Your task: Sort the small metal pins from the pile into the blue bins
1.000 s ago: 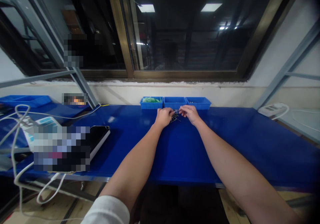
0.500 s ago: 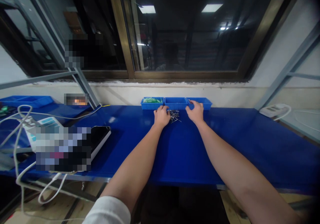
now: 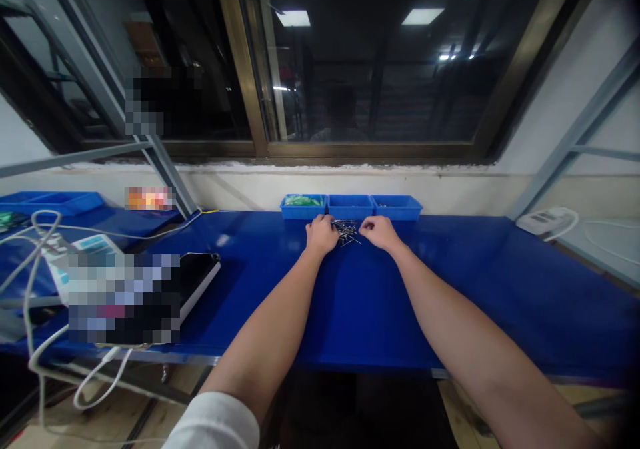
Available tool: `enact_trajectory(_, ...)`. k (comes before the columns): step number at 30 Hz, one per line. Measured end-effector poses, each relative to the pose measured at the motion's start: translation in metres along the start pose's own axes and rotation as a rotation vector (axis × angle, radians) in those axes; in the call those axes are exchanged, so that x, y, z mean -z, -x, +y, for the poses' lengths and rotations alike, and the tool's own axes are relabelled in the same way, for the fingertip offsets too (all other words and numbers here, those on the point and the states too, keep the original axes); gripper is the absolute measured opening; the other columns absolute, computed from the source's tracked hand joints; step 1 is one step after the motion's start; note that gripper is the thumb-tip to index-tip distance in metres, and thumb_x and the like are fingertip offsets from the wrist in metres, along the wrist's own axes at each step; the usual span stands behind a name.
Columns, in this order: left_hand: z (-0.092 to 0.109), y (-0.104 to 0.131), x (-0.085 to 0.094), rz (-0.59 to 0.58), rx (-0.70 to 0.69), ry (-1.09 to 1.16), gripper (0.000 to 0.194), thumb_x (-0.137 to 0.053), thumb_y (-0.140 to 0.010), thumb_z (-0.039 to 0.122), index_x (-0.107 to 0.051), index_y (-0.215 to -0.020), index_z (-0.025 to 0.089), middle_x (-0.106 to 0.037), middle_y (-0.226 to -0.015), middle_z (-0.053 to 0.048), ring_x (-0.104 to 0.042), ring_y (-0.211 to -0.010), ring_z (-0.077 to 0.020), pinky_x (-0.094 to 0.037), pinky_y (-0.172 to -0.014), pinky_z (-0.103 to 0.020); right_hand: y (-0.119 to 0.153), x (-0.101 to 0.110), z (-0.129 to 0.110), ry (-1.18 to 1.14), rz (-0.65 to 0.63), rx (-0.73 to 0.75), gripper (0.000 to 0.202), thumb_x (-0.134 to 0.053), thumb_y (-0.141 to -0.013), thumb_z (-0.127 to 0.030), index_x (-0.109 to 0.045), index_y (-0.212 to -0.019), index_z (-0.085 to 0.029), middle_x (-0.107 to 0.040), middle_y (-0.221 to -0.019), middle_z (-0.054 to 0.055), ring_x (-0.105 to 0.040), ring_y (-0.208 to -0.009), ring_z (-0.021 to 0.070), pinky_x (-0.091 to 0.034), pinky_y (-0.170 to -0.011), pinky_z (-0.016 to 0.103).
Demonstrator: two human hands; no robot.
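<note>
A small pile of thin metal pieces (image 3: 347, 231) lies on the blue table (image 3: 350, 309). My left hand (image 3: 322, 234) rests at the pile's left edge, its fingers curled; whether they hold a piece is hidden. At the right edge of the pile is my right hand (image 3: 379, 231), thumb and forefinger drawn together, with anything between them too small to make out. Behind the hands three blue bins stand in a row: the left bin (image 3: 304, 213) holds green-and-white packets, the middle bin (image 3: 350, 213) shows no contents, and the right bin (image 3: 407, 213) has a few small pieces inside.
A dark-screened device (image 3: 197, 275) with white cables sits at the left, partly blurred. Further left is another blue tray (image 3: 65, 202). Grey metal posts rise at both sides, and a white power strip (image 3: 545, 221) lies at the right. A window stands behind.
My right hand has moved from the right bin left and towards me to the pile, and its fingers have come together. My left hand has stayed at the pile.
</note>
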State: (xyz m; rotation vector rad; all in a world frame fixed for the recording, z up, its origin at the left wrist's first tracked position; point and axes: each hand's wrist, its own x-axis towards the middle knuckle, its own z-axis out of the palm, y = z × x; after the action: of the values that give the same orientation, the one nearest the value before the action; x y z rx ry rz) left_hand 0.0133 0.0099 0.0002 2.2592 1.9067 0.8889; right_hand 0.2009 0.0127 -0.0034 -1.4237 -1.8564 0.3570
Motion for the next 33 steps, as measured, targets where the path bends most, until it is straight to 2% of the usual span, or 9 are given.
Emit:
enact_trajectory(3, 0.0, 0.0, -0.002, -0.012, 0.001, -0.009, 0.027, -0.045, -0.082, 0.021, -0.059, -0.106, 0.022, -0.058, -0.116, -0.01, -0.051, -0.111, -0.0261, -0.038, -0.092, -0.042, 0.002, -0.001, -0.004, 0.001, -0.187, 0.044, 0.007, -0.059, -0.061, -0.022, -0.066, -0.062, -0.019, -0.063, -0.059, 0.0, -0.055, -0.057, 0.0146, -0.039, -0.056, 0.025)
enact_trajectory(5, -0.001, -0.001, -0.003, -0.016, -0.004, -0.007, 0.028, -0.046, -0.082, 0.021, -0.059, -0.106, 0.022, -0.057, -0.116, -0.01, -0.051, -0.112, -0.0264, -0.038, -0.092, -0.043, 0.002, -0.002, -0.005, 0.04, -0.247, 0.041, 0.004, -0.062, -0.059, -0.022, -0.065, -0.06, -0.02, -0.063, -0.058, -0.001, -0.054, -0.056, 0.0143, -0.038, -0.054, 0.025)
enact_trajectory(12, -0.001, -0.001, -0.004, -0.018, -0.017, -0.001, 0.027, -0.046, -0.082, 0.022, -0.06, -0.105, 0.022, -0.058, -0.114, -0.01, -0.052, -0.11, -0.0264, -0.037, -0.092, -0.044, -0.003, -0.007, 0.008, 0.207, -0.161, 0.074, 0.005, -0.061, -0.065, -0.018, -0.065, -0.064, -0.02, -0.065, -0.067, 0.004, -0.056, -0.062, 0.0161, -0.038, -0.057, 0.025)
enact_trajectory(16, 0.0, 0.0, -0.003, -0.012, -0.02, 0.011, 0.027, -0.046, -0.081, 0.021, -0.06, -0.104, 0.021, -0.058, -0.115, -0.01, -0.052, -0.11, -0.0268, -0.037, -0.091, -0.044, -0.006, -0.011, 0.017, 0.263, -0.179, 0.145, 0.007, -0.058, -0.073, -0.018, -0.064, -0.07, -0.019, -0.065, -0.075, 0.007, -0.057, -0.072, 0.0183, -0.04, -0.066, 0.026)
enact_trajectory(20, 0.003, 0.001, 0.0, -0.002, -0.044, 0.062, 0.026, -0.047, -0.083, 0.025, -0.06, -0.105, 0.022, -0.058, -0.116, -0.009, -0.052, -0.11, -0.0256, -0.036, -0.092, -0.044, -0.007, -0.013, 0.017, 0.274, -0.127, 0.184, 0.012, -0.052, -0.08, -0.019, -0.063, -0.076, -0.018, -0.062, -0.082, 0.008, -0.055, -0.082, 0.0196, -0.04, -0.075, 0.029)
enact_trajectory(23, 0.007, 0.003, 0.002, -0.012, -0.122, 0.117, 0.025, -0.048, -0.085, 0.03, -0.06, -0.106, 0.024, -0.059, -0.115, -0.006, -0.051, -0.111, -0.0227, -0.034, -0.094, -0.041, -0.006, -0.011, 0.012, 0.235, -0.082, 0.214, 0.014, -0.048, -0.083, -0.019, -0.061, -0.079, -0.017, -0.06, -0.084, 0.008, -0.055, -0.081, 0.0185, -0.04, -0.077, 0.029)
enact_trajectory(27, 0.01, 0.005, 0.002, -0.038, -0.237, 0.13, 0.018, -0.048, -0.087, 0.03, -0.064, -0.095, 0.024, -0.062, -0.107, -0.003, -0.053, -0.107, -0.0193, -0.032, -0.094, -0.039, -0.004, -0.01, 0.002, 0.165, -0.048, 0.249, 0.013, -0.046, -0.084, -0.019, -0.059, -0.081, -0.018, -0.06, -0.086, 0.008, -0.055, -0.081, 0.018, -0.04, -0.076, 0.029)
enact_trajectory(30, 0.009, 0.004, 0.001, -0.024, -0.242, 0.137, 0.015, -0.049, -0.087, 0.028, -0.064, -0.09, 0.024, -0.063, -0.103, -0.003, -0.054, -0.104, -0.0185, -0.032, -0.092, -0.038, -0.002, -0.01, -0.003, 0.058, -0.056, 0.217, 0.011, -0.047, -0.082, -0.02, -0.058, -0.08, -0.019, -0.062, -0.079, 0.005, -0.056, -0.074, 0.0172, -0.041, -0.073, 0.029)
enact_trajectory(33, 0.007, 0.002, 0.001, 0.003, -0.232, 0.146, 0.012, -0.052, -0.086, 0.025, -0.063, -0.088, 0.023, -0.064, -0.102, -0.002, -0.054, -0.103, -0.0181, -0.032, -0.092, -0.037, -0.001, -0.012, -0.005, -0.171, -0.082, 0.132, 0.009, -0.051, -0.079, -0.026, -0.058, -0.078, -0.02, -0.061, -0.068, 0.002, -0.056, -0.064, 0.0154, -0.041, -0.066, 0.028)
